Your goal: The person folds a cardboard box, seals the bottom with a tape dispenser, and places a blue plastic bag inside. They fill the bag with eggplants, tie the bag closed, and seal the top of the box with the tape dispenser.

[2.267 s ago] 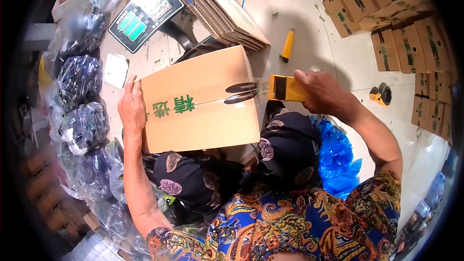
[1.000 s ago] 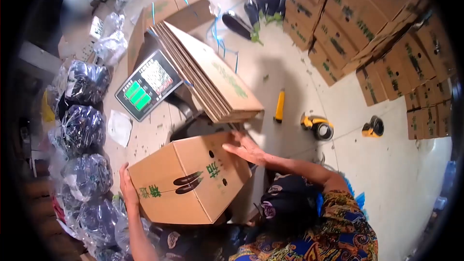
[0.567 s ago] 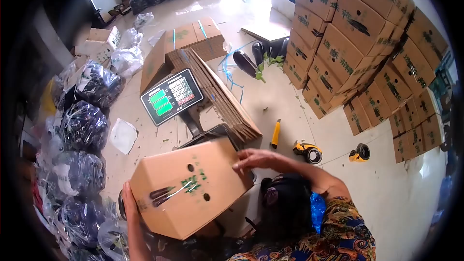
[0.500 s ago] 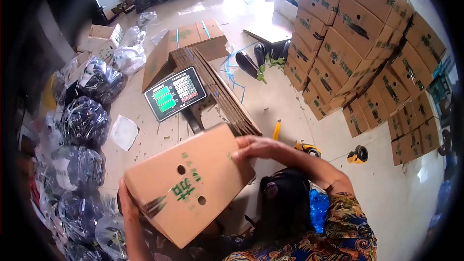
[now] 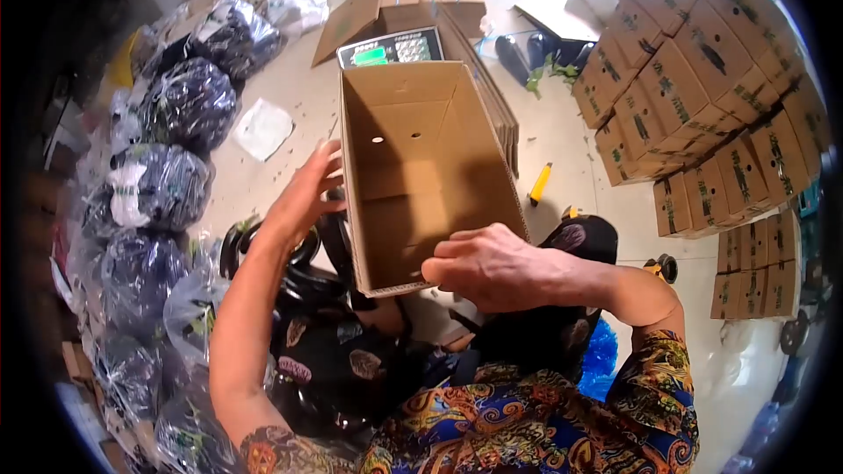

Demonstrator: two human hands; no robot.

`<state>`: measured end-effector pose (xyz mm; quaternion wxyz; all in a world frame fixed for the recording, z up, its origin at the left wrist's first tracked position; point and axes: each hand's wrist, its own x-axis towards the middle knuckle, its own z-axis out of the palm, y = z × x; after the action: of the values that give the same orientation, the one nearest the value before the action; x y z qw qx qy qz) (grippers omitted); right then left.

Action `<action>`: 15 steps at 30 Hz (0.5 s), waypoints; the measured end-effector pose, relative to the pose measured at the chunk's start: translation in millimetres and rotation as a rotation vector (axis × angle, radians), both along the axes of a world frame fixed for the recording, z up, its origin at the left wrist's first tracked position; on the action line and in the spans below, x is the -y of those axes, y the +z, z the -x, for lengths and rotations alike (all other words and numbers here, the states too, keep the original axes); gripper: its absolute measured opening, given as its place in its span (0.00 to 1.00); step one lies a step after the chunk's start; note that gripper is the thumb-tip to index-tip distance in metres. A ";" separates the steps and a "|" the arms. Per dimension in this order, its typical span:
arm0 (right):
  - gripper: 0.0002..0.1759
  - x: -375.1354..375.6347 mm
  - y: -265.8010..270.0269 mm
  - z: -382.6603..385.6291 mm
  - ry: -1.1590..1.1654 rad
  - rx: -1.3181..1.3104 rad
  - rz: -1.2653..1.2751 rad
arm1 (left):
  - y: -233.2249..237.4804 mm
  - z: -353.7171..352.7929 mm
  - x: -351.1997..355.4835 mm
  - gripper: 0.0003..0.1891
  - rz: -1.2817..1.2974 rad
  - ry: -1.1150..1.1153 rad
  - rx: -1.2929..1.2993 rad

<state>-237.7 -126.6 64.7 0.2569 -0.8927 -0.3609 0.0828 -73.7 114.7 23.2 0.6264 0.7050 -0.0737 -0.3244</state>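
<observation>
An upright cardboard box [image 5: 421,184], its top uncovered, stands or is held in front of me; its inside is bare, with two round holes in the far wall. My right hand [image 5: 483,268] is closed over the near rim, fingers curled at the box's near right side. Beside the left wall is my left hand [image 5: 307,193], fingers spread, their tips at or close to the cardboard. Behind the box, a digital scale display [image 5: 391,48] is partly covered by it. Dark glossy eggplants [image 5: 303,254] lie under my left forearm.
Plastic bags of eggplants [image 5: 189,105] line the left side. Printed cartons [image 5: 694,79] are stacked at right. Flattened cartons [image 5: 492,88] stand behind the box. A yellow cutter [image 5: 540,184] and a tape dispenser [image 5: 663,268] lie on the floor. More eggplants [image 5: 514,57] lie farther back.
The box has turned from showing its printed outside to standing with its opening upward. My left hand has moved up along its left side; my right hand has shifted to the near rim.
</observation>
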 end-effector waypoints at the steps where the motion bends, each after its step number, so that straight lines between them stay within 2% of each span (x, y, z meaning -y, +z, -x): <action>1: 0.08 -7.2 -23.6 7.2 0.009 0.013 -0.018 | -2.9 5.8 12.4 0.37 0.025 -0.011 0.054; 2: 0.08 -12.7 -51.3 14.1 0.012 0.030 -0.034 | 5.7 11.9 22.0 0.40 0.032 -0.048 0.067; 4: 0.08 -12.3 -76.7 18.5 0.058 -0.086 0.051 | -17.0 9.6 33.6 0.48 -0.297 -0.010 0.099; 5: 0.09 -7.9 -79.7 19.0 0.077 -0.157 0.082 | -41.7 6.0 27.4 0.56 -0.381 -0.101 0.393; 6: 0.09 -2.4 -81.5 19.6 0.096 -0.230 0.112 | -84.3 -3.8 19.5 0.47 -0.408 -0.158 0.475; 7: 0.20 7.2 -66.0 12.8 -0.002 -0.303 0.057 | -57.3 10.8 27.5 0.40 -0.456 -0.139 0.292; 8: 0.18 17.4 -58.2 2.1 -0.090 -0.204 0.170 | -29.3 22.8 36.5 0.34 -0.506 -0.123 0.112; 9: 0.19 38.5 -78.8 -14.3 -0.223 0.163 0.198 | -52.2 12.3 30.8 0.27 -0.505 -0.161 0.145; 10: 0.23 53.6 -69.2 -31.0 -0.557 0.266 -0.150 | -65.4 7.7 27.3 0.27 -0.458 -0.140 0.116; 11: 0.34 72.2 -70.3 -54.8 -0.721 0.361 -0.160 | -75.2 4.2 24.6 0.26 -0.410 -0.116 0.090; 12: 0.43 83.4 -64.1 -73.4 -0.921 0.363 -0.032 | -79.4 2.8 23.4 0.25 -0.363 -0.087 0.066; 13: 0.51 109.0 -91.8 -97.4 -1.006 0.394 0.000 | -79.8 4.2 23.1 0.25 -0.375 -0.097 0.151; 15: 0.50 128.3 -129.7 -130.2 -1.162 0.208 0.035 | -82.2 6.1 21.8 0.25 -0.411 -0.072 0.201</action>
<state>-107.4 -254.9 -65.1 0.2087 -0.9516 0.1653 -0.1533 -79.7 92.9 -59.0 0.4472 0.8435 -0.0931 -0.2827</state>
